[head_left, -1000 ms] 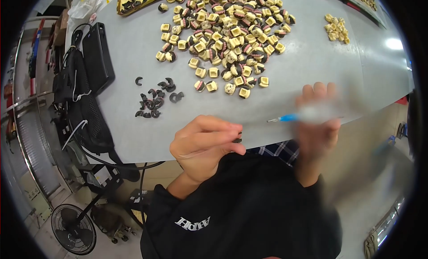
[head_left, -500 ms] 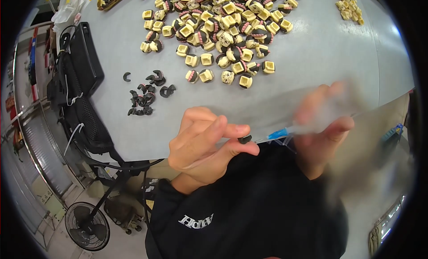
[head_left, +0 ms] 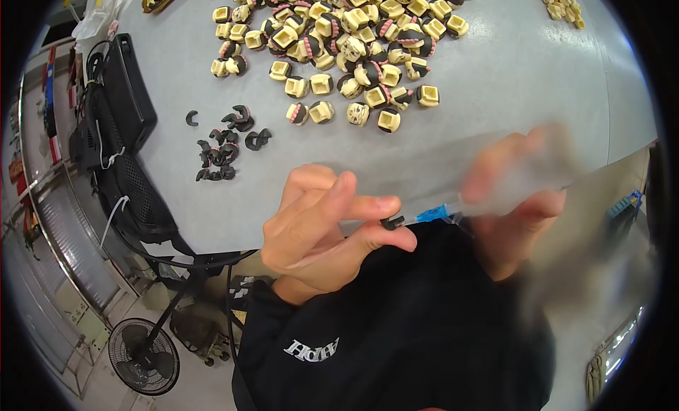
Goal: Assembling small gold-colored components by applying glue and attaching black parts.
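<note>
Between thumb and forefinger, my left hand (head_left: 322,230) pinches a small black curved piece (head_left: 391,222). My right hand (head_left: 520,199) grips a translucent squeeze bottle (head_left: 527,174), which is partly blurred. From the bottle's end a blue needle tip (head_left: 432,213) points left, its thin end at the black piece; whether they touch I cannot tell. Both hands are above the near edge of the grey table (head_left: 530,78). Left of them lies a loose group of similar black curved pieces (head_left: 225,152), some with pink edges.
A big heap of small cream, black and pink moulded parts (head_left: 353,47) covers the far middle of the table. Small cream pieces (head_left: 561,8) lie at the far right. A black device and bag (head_left: 131,107) hang along the left edge. A fan (head_left: 143,356) stands below.
The needle tip has come left and now meets or nearly meets the black piece. My left hand keeps its pinch. The view has shifted slightly, so the table items sit a little higher.
</note>
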Available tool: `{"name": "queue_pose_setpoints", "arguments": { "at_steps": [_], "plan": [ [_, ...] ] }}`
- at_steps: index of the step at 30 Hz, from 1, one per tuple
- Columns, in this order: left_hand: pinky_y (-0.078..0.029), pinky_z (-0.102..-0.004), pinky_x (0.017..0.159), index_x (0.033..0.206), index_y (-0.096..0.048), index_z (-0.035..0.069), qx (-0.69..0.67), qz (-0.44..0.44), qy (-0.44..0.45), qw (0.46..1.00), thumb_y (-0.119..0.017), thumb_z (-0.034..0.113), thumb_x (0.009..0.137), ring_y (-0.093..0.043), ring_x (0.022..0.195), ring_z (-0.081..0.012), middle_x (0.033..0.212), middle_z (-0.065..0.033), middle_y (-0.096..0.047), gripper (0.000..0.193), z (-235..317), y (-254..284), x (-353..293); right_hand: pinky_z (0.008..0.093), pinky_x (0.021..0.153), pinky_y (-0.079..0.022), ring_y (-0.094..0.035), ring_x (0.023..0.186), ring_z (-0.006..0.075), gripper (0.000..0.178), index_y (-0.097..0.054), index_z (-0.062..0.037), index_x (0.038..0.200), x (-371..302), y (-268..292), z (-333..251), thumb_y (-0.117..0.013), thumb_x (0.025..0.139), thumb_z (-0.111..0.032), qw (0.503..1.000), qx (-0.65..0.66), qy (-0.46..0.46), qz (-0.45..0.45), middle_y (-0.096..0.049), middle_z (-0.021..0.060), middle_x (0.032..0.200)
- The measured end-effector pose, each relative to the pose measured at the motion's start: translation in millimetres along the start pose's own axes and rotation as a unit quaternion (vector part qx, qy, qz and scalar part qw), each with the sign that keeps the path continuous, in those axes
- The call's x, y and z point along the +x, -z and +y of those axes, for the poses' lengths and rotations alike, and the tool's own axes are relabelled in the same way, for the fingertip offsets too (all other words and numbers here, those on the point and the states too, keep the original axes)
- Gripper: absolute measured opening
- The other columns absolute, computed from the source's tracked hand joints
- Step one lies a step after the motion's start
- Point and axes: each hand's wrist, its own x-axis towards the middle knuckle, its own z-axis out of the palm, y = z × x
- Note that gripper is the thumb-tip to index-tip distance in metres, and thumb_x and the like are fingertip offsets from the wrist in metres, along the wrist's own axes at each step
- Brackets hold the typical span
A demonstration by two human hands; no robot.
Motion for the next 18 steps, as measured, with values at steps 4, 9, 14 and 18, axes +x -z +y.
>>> {"name": "queue_pose_setpoints", "arguments": {
  "at_steps": [4,9,14,18],
  "plan": [
    [-0.038,-0.0226,0.060,0.115,-0.053,-0.006,-0.006,0.007,0.003,1.000,-0.084,0.014,0.052,-0.045,0.064,-0.0129,0.077,-0.0024,-0.068,0.074,0.2,0.0,-0.6,0.0185,0.040,-0.031,-0.043,0.046,0.0086,0.056,-0.042,-0.0056,0.103,-1.8,4.4,-1.9,-0.057,0.080,-0.055,0.999,-0.005,-0.033,-0.018,-0.052,0.0059,0.062],
    [-0.039,-0.0222,0.060,0.115,-0.052,-0.007,-0.007,0.007,0.009,1.000,-0.085,0.014,0.050,-0.045,0.065,-0.0131,0.076,-0.0030,-0.068,0.076,-0.6,-0.4,-2.0,0.0180,0.044,-0.033,-0.044,0.050,0.0084,0.054,-0.040,-0.0060,0.101,0.0,6.8,3.0,-0.055,0.081,-0.055,0.999,-0.022,-0.004,-0.026,-0.052,0.0055,0.064],
    [-0.040,-0.0222,0.061,0.117,-0.051,-0.007,-0.020,0.011,0.009,1.000,-0.085,0.011,0.049,-0.046,0.068,-0.0131,0.077,-0.0043,-0.068,0.078,1.1,-1.8,1.3,0.0175,0.047,-0.033,-0.045,0.054,0.0075,0.053,-0.039,-0.0065,0.097,0.9,10.9,1.5,-0.052,0.083,-0.055,0.999,-0.033,-0.002,-0.024,-0.051,0.0040,0.065],
    [-0.041,-0.0217,0.061,0.120,-0.048,-0.008,-0.021,0.002,0.016,1.000,-0.085,0.007,0.050,-0.046,0.069,-0.0128,0.079,-0.0054,-0.069,0.081,1.8,-3.0,4.0,0.0172,0.048,-0.033,-0.045,0.054,0.0070,0.054,-0.038,-0.0065,0.096,-0.5,11.8,5.7,-0.050,0.082,-0.057,1.000,-0.024,0.007,-0.012,-0.050,0.0029,0.065]
  ]
}}
